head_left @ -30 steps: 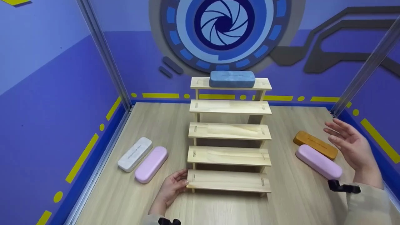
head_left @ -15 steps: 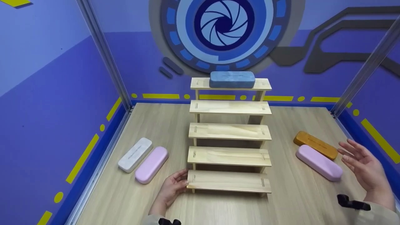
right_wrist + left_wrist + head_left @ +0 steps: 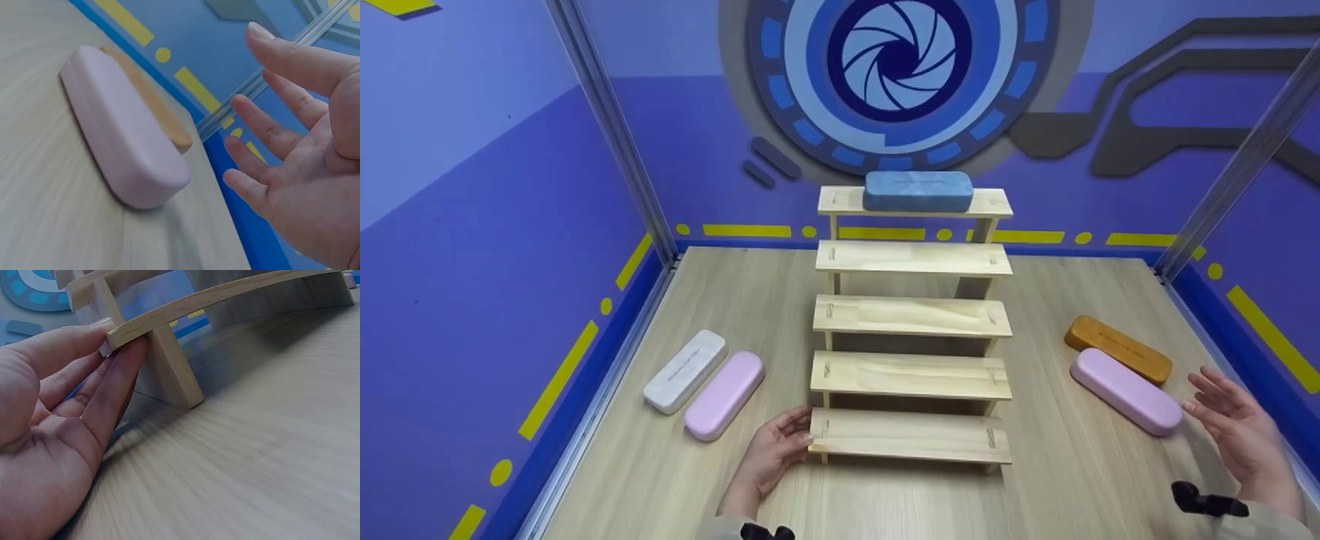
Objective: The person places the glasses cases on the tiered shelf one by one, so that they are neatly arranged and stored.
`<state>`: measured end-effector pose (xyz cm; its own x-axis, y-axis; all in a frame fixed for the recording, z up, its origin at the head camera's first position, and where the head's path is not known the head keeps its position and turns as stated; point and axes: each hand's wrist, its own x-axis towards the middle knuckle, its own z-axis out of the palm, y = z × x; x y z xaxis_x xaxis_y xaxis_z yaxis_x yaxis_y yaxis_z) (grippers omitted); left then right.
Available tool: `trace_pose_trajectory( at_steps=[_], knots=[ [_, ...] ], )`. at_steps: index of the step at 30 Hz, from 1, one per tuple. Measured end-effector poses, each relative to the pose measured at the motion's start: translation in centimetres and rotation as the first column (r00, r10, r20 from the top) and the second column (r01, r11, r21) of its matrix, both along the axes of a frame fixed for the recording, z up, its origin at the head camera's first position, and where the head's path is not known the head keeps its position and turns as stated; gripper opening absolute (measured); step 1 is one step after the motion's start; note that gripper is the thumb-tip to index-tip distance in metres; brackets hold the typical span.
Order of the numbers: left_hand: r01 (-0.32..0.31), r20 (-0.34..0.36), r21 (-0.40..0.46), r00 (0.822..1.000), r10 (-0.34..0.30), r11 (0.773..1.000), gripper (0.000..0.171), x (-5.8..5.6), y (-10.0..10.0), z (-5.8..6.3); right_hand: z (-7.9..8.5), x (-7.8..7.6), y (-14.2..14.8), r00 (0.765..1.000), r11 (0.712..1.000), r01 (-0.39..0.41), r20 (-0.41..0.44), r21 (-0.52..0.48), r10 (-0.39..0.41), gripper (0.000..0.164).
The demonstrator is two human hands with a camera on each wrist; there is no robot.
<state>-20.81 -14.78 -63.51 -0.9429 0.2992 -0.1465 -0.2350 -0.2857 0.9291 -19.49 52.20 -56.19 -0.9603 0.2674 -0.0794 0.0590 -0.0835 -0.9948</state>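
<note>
A wooden stepped display rack (image 3: 911, 379) stands mid-table. At the left end of its lowest step, my left hand (image 3: 770, 454) pinches the board; the left wrist view puts the thumb on top and fingers (image 3: 121, 379) underneath. On the top step lies a blue glasses case (image 3: 918, 191). My right hand (image 3: 1243, 431) holds nothing, its fingers spread and loosely bent, just right of a pink glasses case (image 3: 1125, 391). In the right wrist view a gap separates that hand from the case. An orange-brown glasses case (image 3: 1117, 349) lies right behind the pink one.
Left of the rack, a white glasses case (image 3: 685, 372) and a second pink glasses case (image 3: 724, 396) lie side by side on the wood-grain table (image 3: 637, 480). Blue-purple printed panels (image 3: 510, 247) with metal corner posts (image 3: 611, 127) enclose the left, back and right.
My right hand has come back toward me and slightly right, from beside the orange-brown case to beside the pink one. The left hand and rack have stayed put.
</note>
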Motion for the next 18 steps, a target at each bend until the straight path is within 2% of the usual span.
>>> trace_pose_trajectory(
  at_steps=[3, 10, 15, 18],
  knots=[
    [-0.004, 0.006, 0.006, 1.0, 0.004, 1.0, 0.067, 0.0, 0.0, -0.1, -0.5, -0.2, 0.0, 0.994, 0.999, 0.03, 0.103, 0.02, -0.032, 0.079],
    [-0.004, 0.002, 0.016, 1.0, 0.004, 1.0, 0.068, 0.0, 0.1, -0.2, -1.4, -0.4, 0.3, 0.978, 0.999, 0.04, 0.206, -0.003, -0.038, 0.082],
    [-0.004, 0.003, 0.0, 1.0, 0.004, 1.0, 0.068, -0.1, -0.1, -0.3, -1.5, -0.8, 0.3, 0.936, 0.998, 0.036, 0.349, 0.059, -0.054, 0.102],
    [-0.004, 0.009, -0.007, 1.0, 0.004, 1.0, 0.067, -0.1, -0.1, -0.3, -1.6, -1.1, 0.1, 0.911, 0.994, 0.042, 0.405, 0.097, -0.078, 0.113]
  ],
)
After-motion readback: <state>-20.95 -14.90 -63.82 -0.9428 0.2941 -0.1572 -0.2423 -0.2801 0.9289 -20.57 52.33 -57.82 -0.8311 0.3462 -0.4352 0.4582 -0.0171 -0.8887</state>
